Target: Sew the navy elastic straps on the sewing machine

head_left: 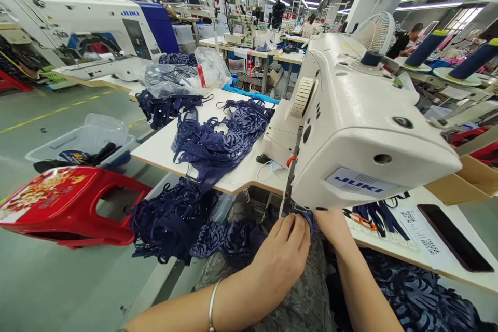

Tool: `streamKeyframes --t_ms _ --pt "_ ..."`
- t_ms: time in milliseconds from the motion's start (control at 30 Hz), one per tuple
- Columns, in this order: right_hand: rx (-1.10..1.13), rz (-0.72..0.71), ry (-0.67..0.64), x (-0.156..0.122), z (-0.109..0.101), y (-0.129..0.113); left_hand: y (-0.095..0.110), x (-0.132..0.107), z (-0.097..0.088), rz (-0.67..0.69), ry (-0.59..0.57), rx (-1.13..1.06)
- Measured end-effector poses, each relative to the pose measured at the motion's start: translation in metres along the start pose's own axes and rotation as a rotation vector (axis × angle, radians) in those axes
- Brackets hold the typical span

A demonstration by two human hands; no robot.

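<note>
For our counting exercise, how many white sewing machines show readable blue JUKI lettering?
2: a rounded white sewing machine just above the left hand, and a long white sewing machine with a blue end at upper left. Lettering on distant machines may be hidden.

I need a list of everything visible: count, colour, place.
nearest sewing machines: two, mostly white, right and left
nearest table: one, white, centre
garments: many, navy, on and around table
plastic bags: count unclear, clear, beyond garments
nearest stool: one, red, left
tub: one, clear, behind stool
big thread cones: two, navy, upper right
fan: one, white, upper right
cardboard box: one, brown, right
phone: one, dark, right
paper: one, white, beside phone
people: several, clothes unclear, background
bracelet: one, silver, left wrist
left hand: one, on navy fabric
right hand: one, mostly hidden by machine
</note>
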State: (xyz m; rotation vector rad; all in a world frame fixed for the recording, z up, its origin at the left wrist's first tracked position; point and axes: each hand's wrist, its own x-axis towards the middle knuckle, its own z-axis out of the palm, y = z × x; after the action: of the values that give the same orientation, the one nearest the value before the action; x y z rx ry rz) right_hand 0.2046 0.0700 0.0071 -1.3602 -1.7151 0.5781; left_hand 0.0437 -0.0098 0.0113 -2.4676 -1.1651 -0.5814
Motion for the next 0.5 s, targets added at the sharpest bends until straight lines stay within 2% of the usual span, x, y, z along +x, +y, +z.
streamKeyframes --t_ms 200,500 --pt "0.031 0.024 0.009 -0.004 -0.001 -0.006 0.000 0.004 -0.001 -0.014 -0.011 -0.018" --pt "0.019 0.003 -0.001 0.003 0.002 0.000 0.001 0.014 -0.007 -0.041 -0.017 0.012"
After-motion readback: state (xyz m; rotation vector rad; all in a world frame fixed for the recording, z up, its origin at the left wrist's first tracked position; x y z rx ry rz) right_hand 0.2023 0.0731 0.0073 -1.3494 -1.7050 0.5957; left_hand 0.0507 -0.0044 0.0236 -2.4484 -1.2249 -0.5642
